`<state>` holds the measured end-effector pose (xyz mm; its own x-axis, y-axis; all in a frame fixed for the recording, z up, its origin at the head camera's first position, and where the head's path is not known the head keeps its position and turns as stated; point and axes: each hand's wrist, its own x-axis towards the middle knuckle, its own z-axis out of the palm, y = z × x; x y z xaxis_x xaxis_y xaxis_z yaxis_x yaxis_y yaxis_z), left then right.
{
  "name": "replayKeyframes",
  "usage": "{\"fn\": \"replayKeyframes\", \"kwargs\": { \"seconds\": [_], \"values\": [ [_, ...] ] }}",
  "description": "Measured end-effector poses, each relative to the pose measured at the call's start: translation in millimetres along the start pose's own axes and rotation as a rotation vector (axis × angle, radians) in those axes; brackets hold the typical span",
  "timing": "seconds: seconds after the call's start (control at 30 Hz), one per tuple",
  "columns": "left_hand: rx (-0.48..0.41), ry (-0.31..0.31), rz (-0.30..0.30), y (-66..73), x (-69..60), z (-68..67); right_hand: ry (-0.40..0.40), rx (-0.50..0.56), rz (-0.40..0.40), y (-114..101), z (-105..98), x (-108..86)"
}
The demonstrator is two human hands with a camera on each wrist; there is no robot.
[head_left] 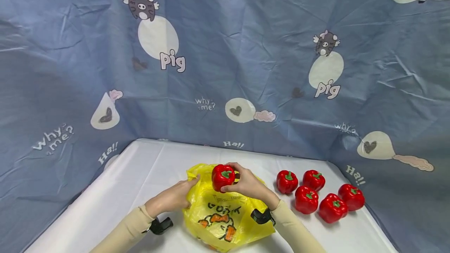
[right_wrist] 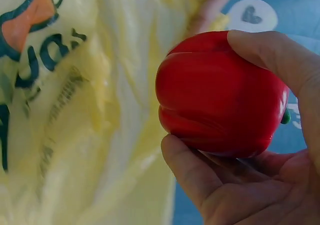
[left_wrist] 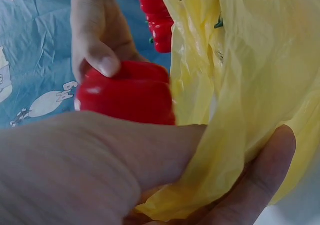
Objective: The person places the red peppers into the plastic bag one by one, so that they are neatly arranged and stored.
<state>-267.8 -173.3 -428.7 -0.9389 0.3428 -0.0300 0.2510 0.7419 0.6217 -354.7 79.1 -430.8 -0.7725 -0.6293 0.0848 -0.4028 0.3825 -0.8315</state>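
A red bell pepper [head_left: 222, 177] with a green stem is gripped between the thumb and fingers of my right hand [head_left: 247, 184], over the mouth of a yellow plastic bag [head_left: 225, 202]. My left hand [head_left: 174, 196] pinches the bag's left rim; in the left wrist view the thumb and fingers [left_wrist: 272, 160] close on the thin yellow film [left_wrist: 225, 150]. Printed lettering and an orange-and-black cartoon mark the bag's front. The right wrist view shows the held pepper [right_wrist: 220, 95] beside the bag's film. A bit of green shows inside the bag in the left wrist view.
Several more red bell peppers [head_left: 306, 199] stand grouped on the white table [head_left: 147, 175], right of the bag. A blue patterned cloth [head_left: 218, 69] hangs behind the table. Each wrist carries a black strapped device [head_left: 161, 225].
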Motion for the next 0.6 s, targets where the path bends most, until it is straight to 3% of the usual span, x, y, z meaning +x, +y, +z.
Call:
{"fn": "replayKeyframes", "kwargs": {
  "seconds": [0.23,0.6],
  "values": [
    [0.042,0.014,-0.001,2.2,1.4,0.1,0.005,-0.097,0.012,11,22,15.3],
    [0.045,0.001,0.016,-0.7,1.4,2.5,0.028,-0.082,0.019,30,43,29.5]
  ]
}}
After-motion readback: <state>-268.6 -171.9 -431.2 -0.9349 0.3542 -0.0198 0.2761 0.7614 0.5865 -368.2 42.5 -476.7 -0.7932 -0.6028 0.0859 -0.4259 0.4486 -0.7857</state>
